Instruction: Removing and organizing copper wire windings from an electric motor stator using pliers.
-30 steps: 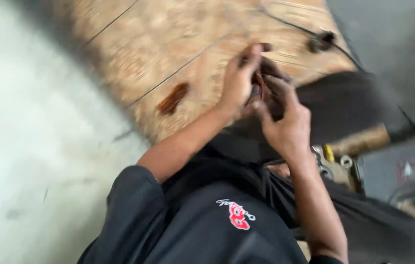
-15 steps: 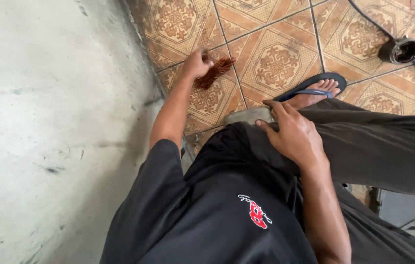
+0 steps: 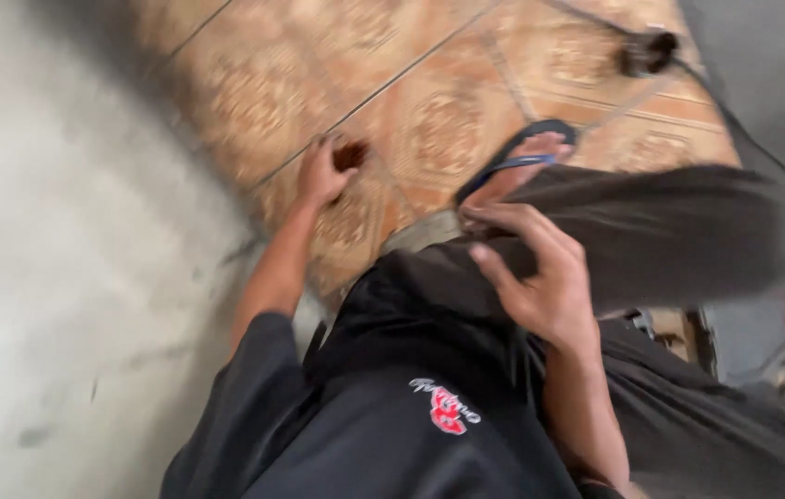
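Though motion blur smears the view, the left hand [image 3: 321, 173] is down on the floor [image 3: 429, 102], its fingers curled over a small reddish-brown thing [image 3: 350, 154], which lies on a patterned tile just right of the grey wall [image 3: 60, 259]. The thing is dark brown with a rusty tint; only its right end shows past the fingers, and its shape cannot be made out. The right hand [image 3: 540, 277] rests on the dark trouser leg [image 3: 670, 222], fingers spread and loose, holding nothing. The tiles are orange-tan with ornate medallions and dark grout lines. A foot in a blue-strapped sandal [image 3: 524, 155] stands beyond the leg. A black plug [image 3: 647, 51] with its cord lies farther off, badly blurred.
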